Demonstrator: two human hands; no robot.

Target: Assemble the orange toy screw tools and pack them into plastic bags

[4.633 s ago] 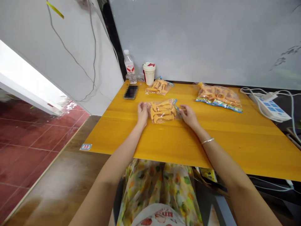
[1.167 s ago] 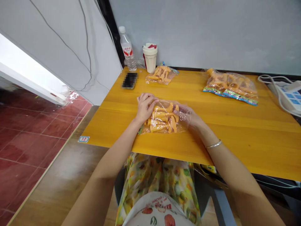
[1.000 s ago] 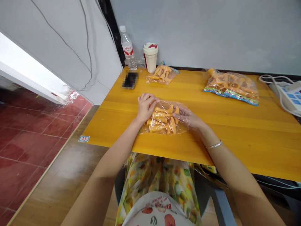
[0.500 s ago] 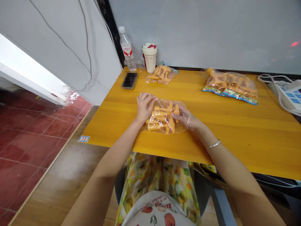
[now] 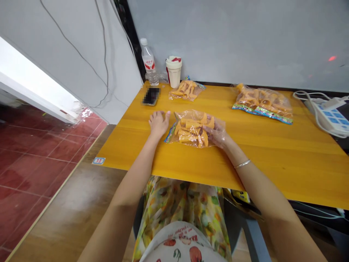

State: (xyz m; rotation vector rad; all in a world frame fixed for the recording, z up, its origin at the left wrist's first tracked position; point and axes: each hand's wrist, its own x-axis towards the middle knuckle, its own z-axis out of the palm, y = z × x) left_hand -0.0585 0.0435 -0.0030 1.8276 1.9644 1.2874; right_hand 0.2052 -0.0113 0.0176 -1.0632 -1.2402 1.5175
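A clear plastic bag (image 5: 191,113) of orange hammer-shaped plastic pieces (image 5: 188,137) lies on the table in front of me, its colourful printed edge facing left. My right hand (image 5: 216,133) grips the bag's right end, fingers curled around the orange pieces; shiny film covers part of the fingers, and I cannot tell whether they are inside or outside the bag. Just left of the printed edge, my left hand (image 5: 159,124) rests on the table, palm down. Its thumb stands apart from the fingers, and it holds nothing.
Two similar bags (image 5: 261,102) lie at the back right, and another bag (image 5: 187,90) at the back left. Near that one stand a cream cup (image 5: 173,72), a water bottle (image 5: 149,63) and a phone (image 5: 151,96). A power strip (image 5: 332,114) with white cables sits far right.
My left hand has let go of the bag's left end and moved left onto the table. The printed edge now shows. My right hand still grips the bag.
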